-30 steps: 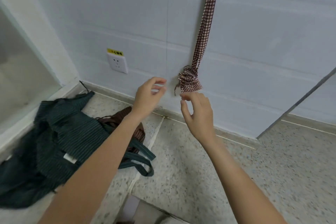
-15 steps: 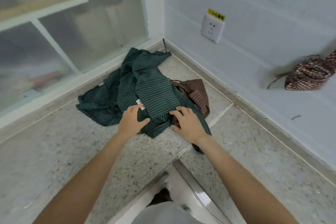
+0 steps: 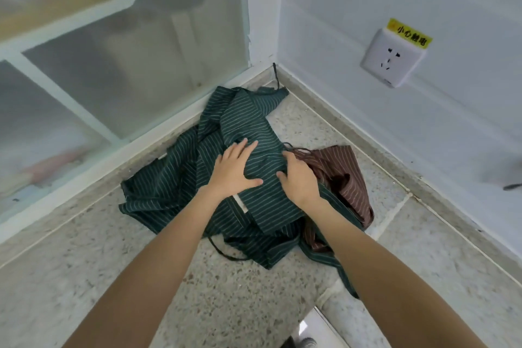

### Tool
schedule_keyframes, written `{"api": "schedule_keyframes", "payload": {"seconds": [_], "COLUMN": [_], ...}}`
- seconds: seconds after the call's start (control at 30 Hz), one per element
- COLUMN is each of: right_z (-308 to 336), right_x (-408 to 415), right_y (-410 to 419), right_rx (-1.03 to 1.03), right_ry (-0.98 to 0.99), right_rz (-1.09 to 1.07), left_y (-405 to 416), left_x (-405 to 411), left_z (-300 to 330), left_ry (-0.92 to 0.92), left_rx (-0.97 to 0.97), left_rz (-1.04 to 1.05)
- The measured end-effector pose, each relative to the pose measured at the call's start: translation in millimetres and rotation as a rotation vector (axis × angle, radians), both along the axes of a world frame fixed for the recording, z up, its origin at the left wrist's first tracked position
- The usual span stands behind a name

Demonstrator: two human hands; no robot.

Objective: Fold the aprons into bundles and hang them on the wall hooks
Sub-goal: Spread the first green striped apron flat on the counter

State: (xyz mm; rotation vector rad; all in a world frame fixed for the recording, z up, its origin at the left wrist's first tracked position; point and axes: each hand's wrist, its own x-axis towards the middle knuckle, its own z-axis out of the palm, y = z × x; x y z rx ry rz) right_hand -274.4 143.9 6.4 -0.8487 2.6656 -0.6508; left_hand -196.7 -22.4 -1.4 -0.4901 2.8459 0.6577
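Head cam: starting on the next apron, floor corner.
My left hand (image 3: 236, 171) lies flat, fingers spread, on the green striped apron (image 3: 180, 183); right hand (image 3: 300, 181) curls into its edge, grip unclear. Brown apron (image 3: 347, 175) partly under it. Next, I reckon: lift, shake out, fold. Speckled floor (image 3: 254, 305), wall socket (image 3: 392, 61), frosted glass panel (image 3: 127, 65).

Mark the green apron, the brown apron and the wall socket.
green apron (image 3: 175, 186), head view, striped cloth left of the hands
brown apron (image 3: 350, 175), head view, bunched middle
wall socket (image 3: 391, 61), head view, white faceplate
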Motion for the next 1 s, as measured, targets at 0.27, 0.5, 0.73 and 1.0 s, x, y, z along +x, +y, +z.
{"api": "schedule_keyframes", "payload": {"seconds": [0.27,0.5,0.73,1.0], "right_z": [62,90,57,43], "right_x": [-9,26,46,35], "right_y": [43,67,141,103], "right_rx": [-0.497,-0.711,-0.117,0.061], "right_ry": [0.102,-0.386,0.025,0.045], "right_rz": [-0.012,-0.108,0.027,0.221], "left_y": [-8,47,112,33], "left_x": [17,62,134,117], "left_z": [-6,41,53,17], "left_ry": [0.235,0.428,0.045,0.233], "left_rx": [0.426,0.498,0.578,0.11], "left_rz": [0.125,0.242,0.004,0.281]}}
